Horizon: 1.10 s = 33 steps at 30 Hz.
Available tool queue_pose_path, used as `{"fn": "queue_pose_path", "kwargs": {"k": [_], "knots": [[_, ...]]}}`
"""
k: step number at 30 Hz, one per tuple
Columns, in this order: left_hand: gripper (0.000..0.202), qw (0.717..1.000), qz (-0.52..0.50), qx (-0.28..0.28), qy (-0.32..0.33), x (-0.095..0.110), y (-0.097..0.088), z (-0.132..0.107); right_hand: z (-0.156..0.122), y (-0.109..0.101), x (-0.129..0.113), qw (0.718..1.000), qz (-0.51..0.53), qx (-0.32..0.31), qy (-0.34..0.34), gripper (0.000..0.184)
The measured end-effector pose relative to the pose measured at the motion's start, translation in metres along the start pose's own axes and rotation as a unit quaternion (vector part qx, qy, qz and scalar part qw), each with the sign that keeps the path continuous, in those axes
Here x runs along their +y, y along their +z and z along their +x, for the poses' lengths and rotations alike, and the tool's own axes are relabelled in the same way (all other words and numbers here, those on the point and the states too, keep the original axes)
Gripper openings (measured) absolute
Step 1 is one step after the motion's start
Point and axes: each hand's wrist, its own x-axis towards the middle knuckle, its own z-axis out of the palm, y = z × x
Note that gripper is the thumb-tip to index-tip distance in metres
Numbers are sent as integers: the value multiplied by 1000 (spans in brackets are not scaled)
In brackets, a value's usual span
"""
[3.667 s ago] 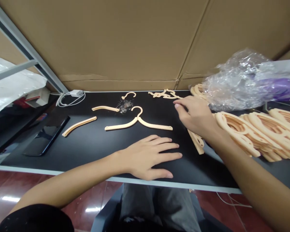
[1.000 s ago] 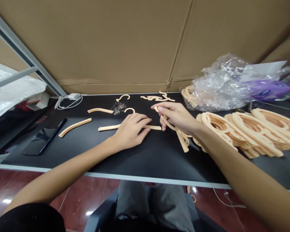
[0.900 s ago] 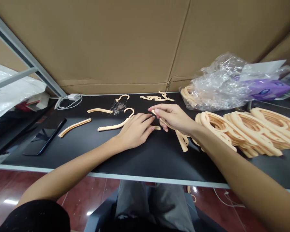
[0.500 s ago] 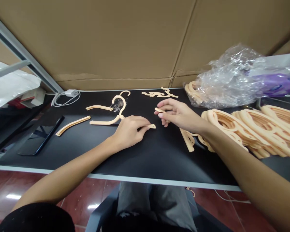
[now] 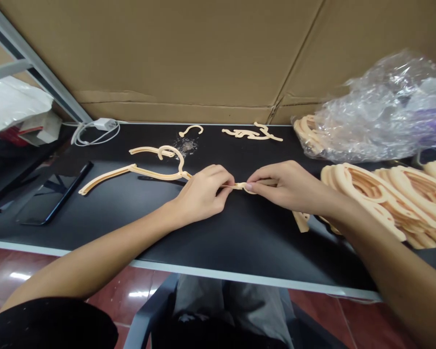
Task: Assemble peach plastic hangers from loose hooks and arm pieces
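Note:
A cream plastic hanger (image 5: 156,173) lies across the black table, its curved hook pointing to the back. My left hand (image 5: 207,191) is closed, pinching the right arm of the hanger near its tip. My right hand (image 5: 287,189) grips a cream hanger arm piece (image 5: 240,185) and presses its end against that tip. Fingers hide most of the joint, so whether the two are locked cannot be seen. At the hanger's left end, a long arm piece (image 5: 107,180) meets the tip. Behind the hanger rests another arm piece (image 5: 141,150), partly crossed by the hook.
Stacked hanger parts (image 5: 381,198) fill the right side, with a clear plastic bag (image 5: 378,111) of more parts behind. Small cream pieces (image 5: 250,133) and a loose hook (image 5: 192,129) lie at the back. A phone (image 5: 54,194) and a white charger cable (image 5: 94,133) are leftward.
My right hand has brought its piece against the hanger tip by my left fingers. The hanger has shifted, its left end now meeting the long arm piece. The view has turned slightly left.

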Motion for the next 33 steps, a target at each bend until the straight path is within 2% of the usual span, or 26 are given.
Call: {"fn": "queue_pose_path", "kwargs": {"k": [7, 13, 18, 26, 33], "knots": [[8, 999, -2, -29, -15, 0, -1, 0, 2, -2, 2, 999, 4, -39, 5, 32], [11, 999, -20, -31, 12, -3, 1, 0, 5, 0, 7, 998, 25, -60, 2, 36], [14, 998, -16, -60, 32, -4, 0, 2, 6, 0, 6, 998, 20, -56, -2, 36], [17, 997, -39, -61, 29, -1, -4, 3, 6, 2, 6, 998, -43, -40, 6, 32], [19, 997, -56, -48, 22, 2, -5, 3, 9, 4, -1, 992, -115, -54, 10, 24]]}}
